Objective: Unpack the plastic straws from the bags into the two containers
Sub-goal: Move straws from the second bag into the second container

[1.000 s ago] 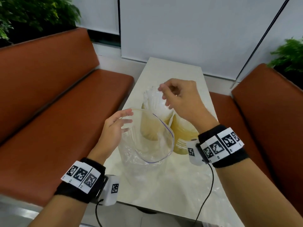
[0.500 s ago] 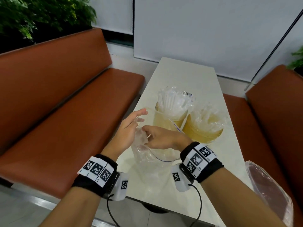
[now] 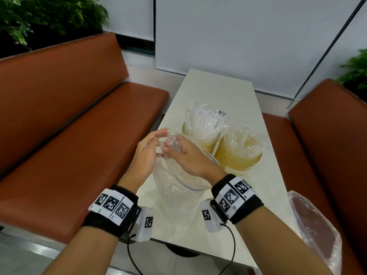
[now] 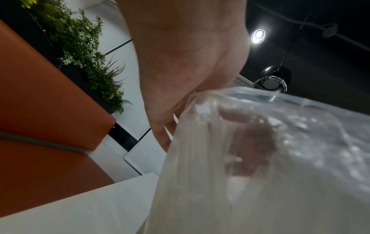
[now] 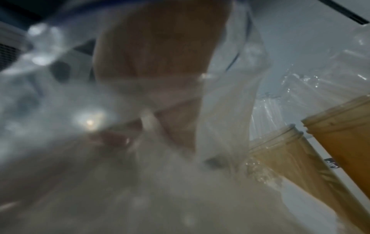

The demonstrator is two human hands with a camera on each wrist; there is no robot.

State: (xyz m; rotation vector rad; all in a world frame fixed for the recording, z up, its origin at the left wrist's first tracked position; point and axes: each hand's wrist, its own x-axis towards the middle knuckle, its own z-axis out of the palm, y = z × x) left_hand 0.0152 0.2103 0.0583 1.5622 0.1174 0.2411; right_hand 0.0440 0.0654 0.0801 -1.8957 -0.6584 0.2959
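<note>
Two amber containers stand side by side on the white table (image 3: 214, 90), both holding clear plastic straws: the left container (image 3: 200, 138) packed full, the right container (image 3: 234, 161) looser. In front of them a clear plastic bag (image 3: 178, 181) with a blue-lined mouth is held up between my hands and looks empty. My left hand (image 3: 153, 143) holds its upper edge, fingers nearly straight along the film. My right hand (image 3: 178, 153) grips the crumpled top. In the wrist views the left hand (image 4: 180, 63) pinches the bag (image 4: 260, 158), and film (image 5: 80, 142) blurs most of the right wrist picture.
Brown upholstered benches (image 3: 69, 135) flank the table on both sides. A second clear bag (image 3: 315, 225) lies on the right bench (image 3: 327, 135) by the table's near corner. Plants (image 3: 39, 14) and a white blind stand behind.
My right hand came down from the left container to the bag and closed on its top beside the left hand. The bag's round open mouth has collapsed and bunched.
</note>
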